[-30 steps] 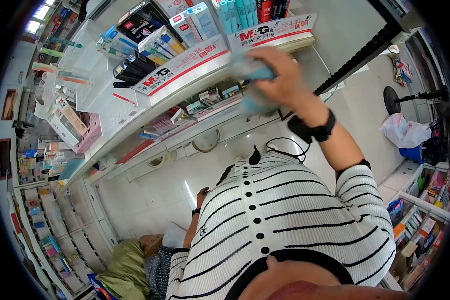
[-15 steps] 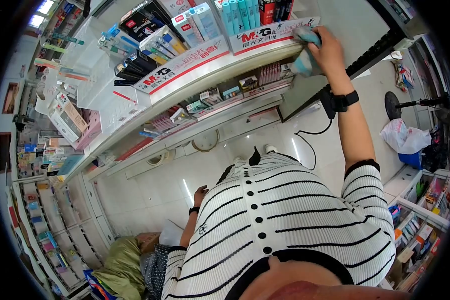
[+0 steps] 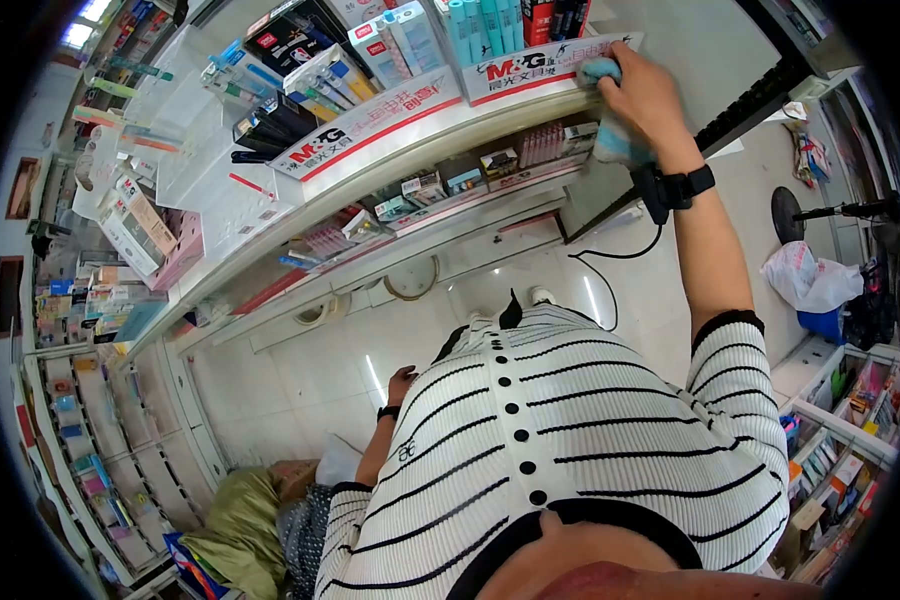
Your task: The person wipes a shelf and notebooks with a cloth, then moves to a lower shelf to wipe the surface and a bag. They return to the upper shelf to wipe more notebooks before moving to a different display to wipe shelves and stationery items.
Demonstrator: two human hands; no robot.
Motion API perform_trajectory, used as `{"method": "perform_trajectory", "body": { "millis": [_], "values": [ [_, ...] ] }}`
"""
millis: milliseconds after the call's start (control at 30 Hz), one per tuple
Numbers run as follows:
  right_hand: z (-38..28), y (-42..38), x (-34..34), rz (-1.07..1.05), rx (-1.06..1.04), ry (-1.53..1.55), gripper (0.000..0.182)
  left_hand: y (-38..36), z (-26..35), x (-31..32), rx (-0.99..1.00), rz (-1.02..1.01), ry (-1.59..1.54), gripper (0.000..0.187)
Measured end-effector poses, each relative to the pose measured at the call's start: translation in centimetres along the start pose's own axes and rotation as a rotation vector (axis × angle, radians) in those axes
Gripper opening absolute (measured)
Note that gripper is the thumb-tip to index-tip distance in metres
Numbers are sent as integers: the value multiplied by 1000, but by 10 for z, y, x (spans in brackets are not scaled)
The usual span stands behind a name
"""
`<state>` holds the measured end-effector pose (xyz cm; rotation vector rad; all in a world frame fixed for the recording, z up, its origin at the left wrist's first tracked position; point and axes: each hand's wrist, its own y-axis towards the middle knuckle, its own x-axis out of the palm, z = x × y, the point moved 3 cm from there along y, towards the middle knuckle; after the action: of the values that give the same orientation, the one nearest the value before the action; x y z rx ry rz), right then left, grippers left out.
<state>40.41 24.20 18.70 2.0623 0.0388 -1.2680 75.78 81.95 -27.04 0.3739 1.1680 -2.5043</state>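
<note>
My right hand, with a black band on its wrist, is closed on a light blue and grey cloth. It presses the cloth against the right end of a white M&G label strip along the shelf's front edge. Part of the cloth hangs down below the fingers. Behind the strip stand turquoise pens and a red box. My left hand hangs low at my side, away from the shelf. The striped shirt partly covers it, and its fingers are too small and hidden to read.
A second M&G strip continues leftward, with pen boxes behind it. Clear acrylic holders stand at the left. A lower shelf holds small boxes. A black cable hangs from my right wrist. A white bag lies at the right.
My right hand has slid a little to the left along the label strip, taking the cloth with it. My left hand stays at my side.
</note>
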Motion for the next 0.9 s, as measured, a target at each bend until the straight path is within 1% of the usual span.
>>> {"method": "perform_trajectory", "body": {
  "millis": [33, 100, 133, 200, 233, 300, 433, 533, 600, 633, 700, 833, 900],
  "values": [
    [-6, 1, 1, -1, -5, 3, 34, -6, 11, -1, -2, 4, -4, 43],
    [-19, 0, 4, -18, 12, -29, 33, -16, 25, -1, 10, 7, 110, 42],
    [-23, -1, 6, -21, 8, -26, 33, -16, 19, 0, 7, 10, 106, 42],
    [-33, -3, 9, 61, -22, 0, 32, -13, 11, 3, 32, 6, 67, 43],
    [-38, -4, 11, 59, -24, 2, 32, -12, 6, 4, 30, 8, 66, 43],
    [-49, -6, 12, 76, -64, 7, 32, -10, -5, 7, 21, 0, -32, 45],
    [-72, -7, 10, 63, -60, -25, 33, -16, -4, 9, -20, -16, -19, 46],
    [-87, -9, 14, 4, -57, -13, 32, -19, -5, 10, -24, -12, -9, 46],
    [-98, -11, 16, 71, -126, 28, 31, -21, -5, 10, -11, -4, 11, 45],
    [-102, -11, 16, 69, -130, 29, 31, -16, -13, 11, -12, -3, 7, 45],
    [-109, -11, 17, 49, -139, 13, 31, -2, -32, 14, 81, 31, -5, 43],
    [-122, -11, 22, -19, -141, 19, 32, -16, -8, 13, 55, 45, 41, 40],
    [-131, -11, 22, -19, -178, 65, 32, -22, 0, 14, -6, 37, 8, 39]
  ]
}}
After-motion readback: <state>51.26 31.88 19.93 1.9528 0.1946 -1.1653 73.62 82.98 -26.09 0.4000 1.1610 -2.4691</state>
